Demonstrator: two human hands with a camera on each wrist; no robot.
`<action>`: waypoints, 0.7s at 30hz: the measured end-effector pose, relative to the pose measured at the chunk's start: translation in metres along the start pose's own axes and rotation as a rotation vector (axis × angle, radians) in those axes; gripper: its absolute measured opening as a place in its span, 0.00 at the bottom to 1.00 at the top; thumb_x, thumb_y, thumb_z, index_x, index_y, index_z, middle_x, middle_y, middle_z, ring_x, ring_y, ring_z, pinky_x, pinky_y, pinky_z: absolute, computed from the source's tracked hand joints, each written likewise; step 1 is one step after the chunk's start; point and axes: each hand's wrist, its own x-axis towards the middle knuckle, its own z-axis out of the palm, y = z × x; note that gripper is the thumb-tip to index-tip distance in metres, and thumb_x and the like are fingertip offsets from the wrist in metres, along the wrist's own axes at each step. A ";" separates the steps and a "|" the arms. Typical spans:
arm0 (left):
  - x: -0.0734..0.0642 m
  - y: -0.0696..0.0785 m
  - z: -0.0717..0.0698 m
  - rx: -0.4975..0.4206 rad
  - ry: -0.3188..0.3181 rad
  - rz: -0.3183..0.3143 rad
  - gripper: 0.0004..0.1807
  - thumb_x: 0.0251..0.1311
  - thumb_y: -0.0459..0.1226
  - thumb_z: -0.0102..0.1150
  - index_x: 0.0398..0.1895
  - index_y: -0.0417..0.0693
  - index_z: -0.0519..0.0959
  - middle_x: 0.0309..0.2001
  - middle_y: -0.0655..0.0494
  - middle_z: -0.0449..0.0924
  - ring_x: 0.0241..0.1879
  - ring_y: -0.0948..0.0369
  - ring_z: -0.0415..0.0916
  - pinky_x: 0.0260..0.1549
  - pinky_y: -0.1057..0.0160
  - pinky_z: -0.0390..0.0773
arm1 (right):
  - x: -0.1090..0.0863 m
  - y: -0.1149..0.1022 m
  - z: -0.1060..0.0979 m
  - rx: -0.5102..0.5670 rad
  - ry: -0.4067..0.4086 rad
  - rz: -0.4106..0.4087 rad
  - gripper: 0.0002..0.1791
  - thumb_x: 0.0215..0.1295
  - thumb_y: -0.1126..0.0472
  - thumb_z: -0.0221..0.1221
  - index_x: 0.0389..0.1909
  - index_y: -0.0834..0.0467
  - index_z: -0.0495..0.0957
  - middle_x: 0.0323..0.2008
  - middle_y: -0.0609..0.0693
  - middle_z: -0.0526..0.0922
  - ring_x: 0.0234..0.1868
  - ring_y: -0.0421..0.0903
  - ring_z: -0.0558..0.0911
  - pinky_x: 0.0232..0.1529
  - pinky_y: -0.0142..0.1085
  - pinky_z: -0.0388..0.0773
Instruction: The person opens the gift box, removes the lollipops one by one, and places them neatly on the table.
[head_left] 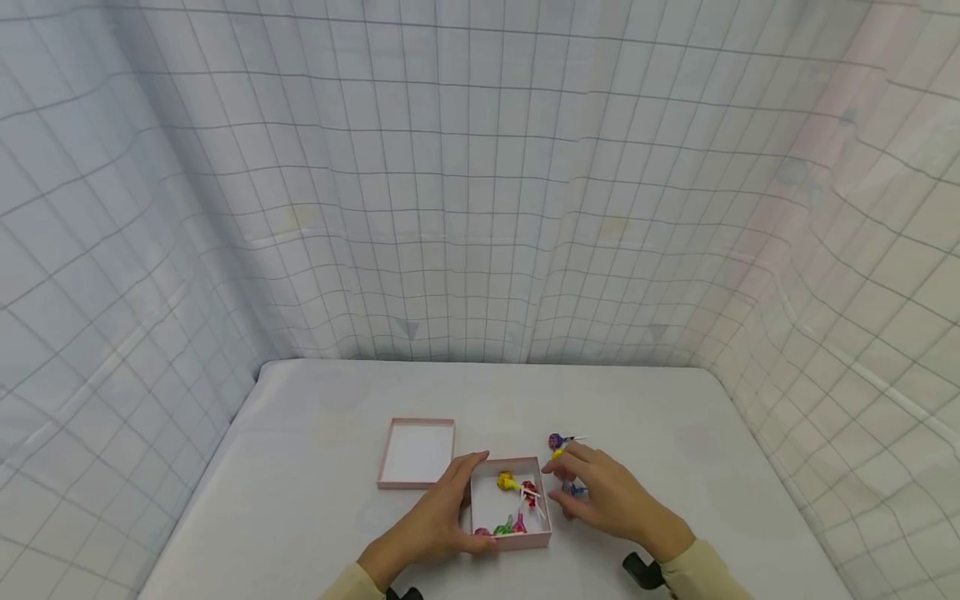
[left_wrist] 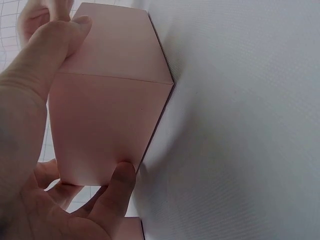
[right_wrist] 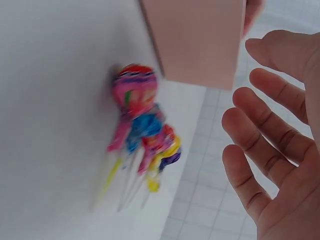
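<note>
My left hand (head_left: pixel 438 514) grips the left side of a pale pink box (head_left: pixel 521 542), its thumb at the near wall and its fingers around the far left corner. Inside the box lie several wrapped lollipops: a yellow one (head_left: pixel 506 481), a red one (head_left: pixel 529 490), a green one (head_left: pixel 503 527) and pink ones along the near wall. My right hand (head_left: pixel 611 492) hovers just right of the box, its fingers spread and loosely bent around nothing. Below and beside it, a row of lollipops (right_wrist: pixel 135 92) in pink, blue, yellow and purple wrappers lies on the table.
A shallow pink-edged lid (head_left: pixel 417 450) lies with its white inside up, behind and left of the box. A purple lollipop (head_left: pixel 555 441) rests at the far end of the row. White gridded cloth (head_left: pixel 480 208) hangs around the back and sides of the white table (head_left: pixel 315 467).
</note>
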 end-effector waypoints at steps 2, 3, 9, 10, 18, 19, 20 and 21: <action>0.000 0.001 0.000 -0.003 -0.001 0.003 0.73 0.56 0.60 0.92 0.96 0.52 0.54 0.91 0.44 0.61 0.72 0.50 0.80 0.76 0.39 0.84 | 0.008 -0.004 0.000 -0.012 -0.007 -0.020 0.16 0.74 0.56 0.80 0.57 0.51 0.89 0.50 0.43 0.89 0.46 0.41 0.89 0.49 0.34 0.90; 0.000 0.001 -0.001 -0.003 -0.001 0.006 0.72 0.57 0.60 0.92 0.96 0.52 0.54 0.90 0.45 0.61 0.71 0.51 0.80 0.75 0.41 0.85 | 0.013 -0.007 0.000 -0.022 -0.014 -0.031 0.15 0.75 0.56 0.80 0.57 0.51 0.89 0.50 0.43 0.90 0.45 0.41 0.88 0.49 0.35 0.90; -0.002 0.001 -0.001 -0.003 0.009 0.053 0.71 0.58 0.58 0.92 0.96 0.50 0.55 0.89 0.47 0.63 0.67 0.54 0.79 0.69 0.57 0.86 | 0.039 -0.023 -0.002 -0.067 -0.128 -0.080 0.13 0.77 0.55 0.78 0.56 0.54 0.91 0.48 0.46 0.90 0.42 0.35 0.79 0.46 0.33 0.86; -0.002 0.001 -0.001 -0.001 0.011 0.061 0.71 0.58 0.58 0.92 0.96 0.50 0.55 0.89 0.47 0.63 0.67 0.54 0.79 0.68 0.59 0.86 | 0.043 -0.026 -0.002 -0.076 -0.154 -0.082 0.14 0.77 0.55 0.78 0.57 0.54 0.91 0.48 0.46 0.90 0.41 0.34 0.78 0.45 0.31 0.85; -0.002 0.000 0.000 0.004 0.018 0.083 0.70 0.59 0.58 0.91 0.96 0.49 0.55 0.90 0.46 0.62 0.67 0.54 0.79 0.66 0.62 0.86 | 0.068 -0.047 0.003 -0.179 -0.357 -0.087 0.15 0.77 0.55 0.77 0.57 0.56 0.91 0.45 0.46 0.90 0.38 0.36 0.82 0.44 0.33 0.86; -0.002 0.000 -0.001 0.010 0.020 0.086 0.70 0.59 0.59 0.90 0.96 0.49 0.55 0.90 0.47 0.62 0.67 0.54 0.79 0.66 0.62 0.85 | 0.071 -0.049 0.004 -0.182 -0.372 -0.084 0.14 0.76 0.56 0.78 0.56 0.56 0.91 0.43 0.46 0.89 0.38 0.37 0.82 0.44 0.34 0.86; -0.002 0.000 -0.001 0.013 0.022 0.090 0.70 0.59 0.59 0.90 0.96 0.49 0.55 0.90 0.47 0.63 0.67 0.54 0.78 0.66 0.62 0.85 | 0.073 -0.050 0.005 -0.185 -0.386 -0.078 0.13 0.76 0.57 0.78 0.55 0.56 0.90 0.43 0.45 0.89 0.37 0.37 0.81 0.43 0.34 0.85; -0.002 0.000 -0.002 0.017 0.025 0.095 0.70 0.59 0.59 0.90 0.96 0.49 0.55 0.90 0.47 0.63 0.67 0.54 0.78 0.66 0.63 0.85 | 0.075 -0.051 0.006 -0.180 -0.399 -0.069 0.13 0.75 0.57 0.78 0.55 0.56 0.90 0.42 0.45 0.89 0.37 0.37 0.80 0.43 0.33 0.84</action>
